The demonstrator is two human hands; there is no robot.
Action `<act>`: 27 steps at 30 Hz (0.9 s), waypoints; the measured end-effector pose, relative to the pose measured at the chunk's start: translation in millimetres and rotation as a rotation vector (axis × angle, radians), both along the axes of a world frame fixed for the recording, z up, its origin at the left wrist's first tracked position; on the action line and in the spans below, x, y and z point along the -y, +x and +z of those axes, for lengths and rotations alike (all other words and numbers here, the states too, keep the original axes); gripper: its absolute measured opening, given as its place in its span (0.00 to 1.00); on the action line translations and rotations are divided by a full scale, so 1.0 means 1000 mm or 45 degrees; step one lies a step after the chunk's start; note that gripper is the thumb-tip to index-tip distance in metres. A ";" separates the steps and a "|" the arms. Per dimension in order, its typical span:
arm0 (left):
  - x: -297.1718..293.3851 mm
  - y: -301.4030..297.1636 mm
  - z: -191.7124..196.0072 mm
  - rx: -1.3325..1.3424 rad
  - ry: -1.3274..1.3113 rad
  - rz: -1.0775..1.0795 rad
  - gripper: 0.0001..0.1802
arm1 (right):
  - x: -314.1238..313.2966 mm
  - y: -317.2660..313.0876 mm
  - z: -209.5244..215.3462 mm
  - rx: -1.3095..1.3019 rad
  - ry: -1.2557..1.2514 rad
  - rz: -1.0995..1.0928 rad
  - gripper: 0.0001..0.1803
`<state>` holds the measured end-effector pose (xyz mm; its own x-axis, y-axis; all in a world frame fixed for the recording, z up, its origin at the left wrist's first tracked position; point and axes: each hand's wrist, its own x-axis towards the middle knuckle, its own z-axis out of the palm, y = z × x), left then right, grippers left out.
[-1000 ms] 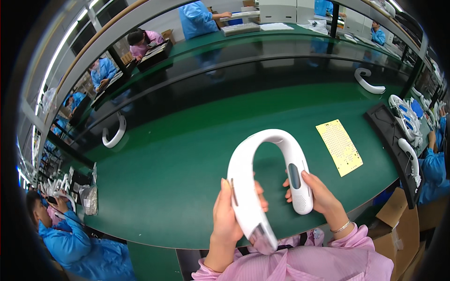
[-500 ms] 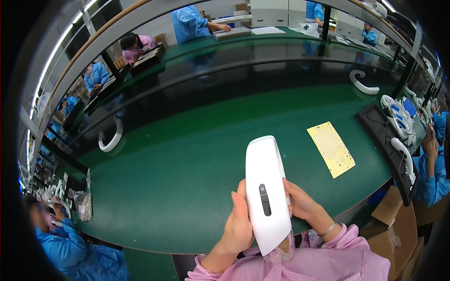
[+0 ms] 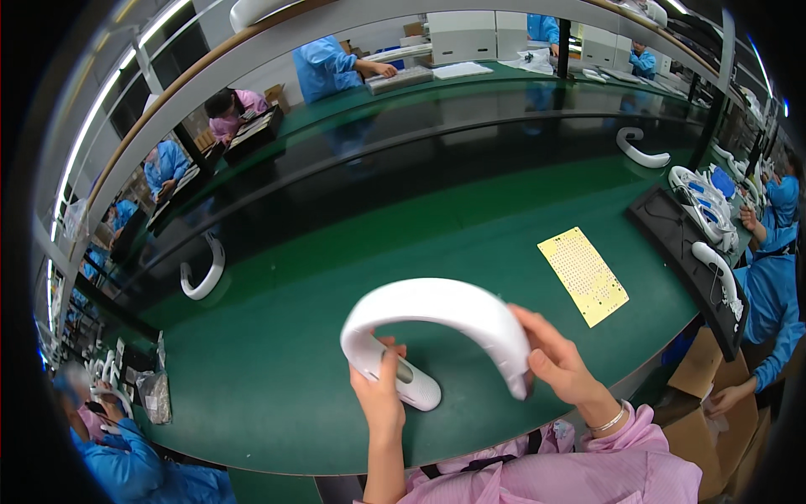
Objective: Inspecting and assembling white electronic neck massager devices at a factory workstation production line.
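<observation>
A white U-shaped neck-fan housing (image 3: 445, 315) is held over the green table (image 3: 277, 370), its arch upward and both ends pointing toward me. My left hand (image 3: 378, 395) grips its left end, thumb on the grey slot there. My right hand (image 3: 558, 361) holds the right arm of the housing, fingers curled around it. A bracelet sits on my right wrist.
A yellow perforated sheet (image 3: 583, 275) lies to the right. Another white U-shaped housing (image 3: 204, 269) lies at the left on the black belt, one more (image 3: 642, 151) at the far right. A black tray (image 3: 684, 252) holds several white housings. Workers in blue sit around.
The housing has been turned in my hands: first arch up facing me, then edge-on with the slot toward me, now arch up again and tilted flatter, lower over the table.
</observation>
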<state>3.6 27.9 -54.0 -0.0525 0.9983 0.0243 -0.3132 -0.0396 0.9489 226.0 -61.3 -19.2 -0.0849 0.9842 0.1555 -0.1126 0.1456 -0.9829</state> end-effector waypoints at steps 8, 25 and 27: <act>-0.017 0.010 -0.037 0.307 -0.298 -0.390 0.26 | -0.010 -0.040 0.043 -0.058 0.231 0.231 0.31; 0.015 -0.046 -0.012 0.136 -0.039 -1.110 0.36 | -0.031 0.013 -0.001 0.264 0.446 -0.422 0.20; 0.020 -0.044 0.003 -0.145 0.075 -1.055 0.39 | -0.026 0.013 -0.013 0.201 0.309 -0.429 0.25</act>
